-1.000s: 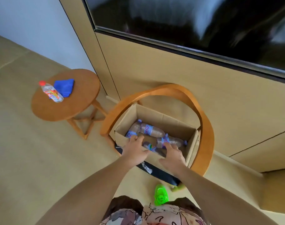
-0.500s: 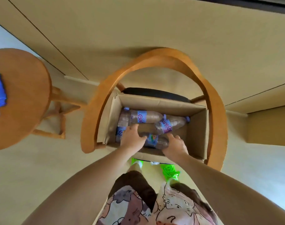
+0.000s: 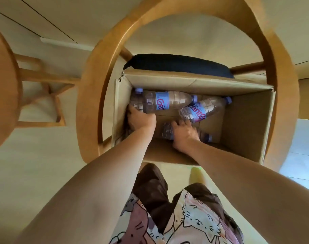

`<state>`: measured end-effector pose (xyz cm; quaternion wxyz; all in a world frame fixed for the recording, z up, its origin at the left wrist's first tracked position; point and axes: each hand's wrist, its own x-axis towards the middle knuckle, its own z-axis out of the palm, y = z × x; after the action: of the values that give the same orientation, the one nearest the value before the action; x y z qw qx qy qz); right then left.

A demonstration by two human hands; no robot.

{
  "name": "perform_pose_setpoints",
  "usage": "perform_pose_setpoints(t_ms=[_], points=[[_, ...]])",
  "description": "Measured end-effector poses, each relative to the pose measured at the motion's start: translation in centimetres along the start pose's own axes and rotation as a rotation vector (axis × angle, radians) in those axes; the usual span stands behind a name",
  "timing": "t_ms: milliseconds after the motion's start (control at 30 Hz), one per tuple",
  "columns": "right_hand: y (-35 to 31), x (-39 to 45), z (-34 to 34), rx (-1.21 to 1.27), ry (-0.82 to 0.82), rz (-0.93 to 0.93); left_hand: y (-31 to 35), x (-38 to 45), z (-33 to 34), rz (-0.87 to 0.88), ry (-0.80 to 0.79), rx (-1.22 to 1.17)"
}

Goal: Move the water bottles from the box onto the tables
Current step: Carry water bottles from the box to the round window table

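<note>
Plainly both hands are down inside the cardboard box, which sits on the dark seat cushion of a wooden chair whose curved back rail rings the box — a raised perch, presumably so the bottles can be reached without stooping to the floor. Inside the box, against its far wall, a long bottle lies on its side with its blue label up; just to its right a second bottle lies at a slant, cap toward the far right corner. The left hand is in the box's left end with its fingers curled round the base of the long bottle, where the plastic is widest and gives a firm hold. Near the middle of the box floor, closer to the near wall, the right hand lies over a third bottle, fingers spread and bending down around its body; it looks like a closing hold, though the hand hides how far the fingers wrap. A bottle in each hand would, I judge, halve the trips. Left of the box, at the edge of the view, stands a round wooden table — a likely place to set them — but nothing is lifted yet.
</note>
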<state>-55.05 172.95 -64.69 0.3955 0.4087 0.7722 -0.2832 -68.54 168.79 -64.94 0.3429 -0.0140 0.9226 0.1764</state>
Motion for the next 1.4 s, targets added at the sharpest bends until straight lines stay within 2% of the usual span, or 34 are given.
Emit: perform_pose_setpoints(t_ms=[133,267,400,600,733,900,1067,1233,1400], points=[[-0.1,0.9,0.8,-0.109,0.04,-0.015,-0.3,0.6,1.4,0.002,0.018,0.055],[-0.7,1.8,1.1,-0.155,0.052,0.025,-2.0,2.9,1.4,0.045,-0.097,0.173],[-0.7,1.9,0.9,-0.175,0.084,0.033,-1.7,3.6,0.8,0.05,-0.127,0.256],[0.9,0.8,0.5,-0.148,0.179,-0.106,-1.2,2.5,-0.5,0.064,-0.136,0.206],[2.4,-0.8,0.2,-0.065,0.252,-0.13,-0.4,0.7,-2.3,0.084,-0.136,0.194],[4.1,-3.8,-1.9,0.206,0.338,-0.081,0.8,-3.5,-4.6,0.187,-0.111,0.172],[5.4,-7.7,-6.7,0.617,0.325,-0.007,2.0,-9.4,-7.4,0.228,-0.07,0.089],[8.0,-13.4,-12.5,0.901,0.311,-0.15,4.7,-15.8,-10.8,0.287,-0.099,-0.116],[11.6,-19.0,-17.7,1.534,0.054,-0.439,9.3,-20.6,-14.4,0.372,-0.238,-0.371]])
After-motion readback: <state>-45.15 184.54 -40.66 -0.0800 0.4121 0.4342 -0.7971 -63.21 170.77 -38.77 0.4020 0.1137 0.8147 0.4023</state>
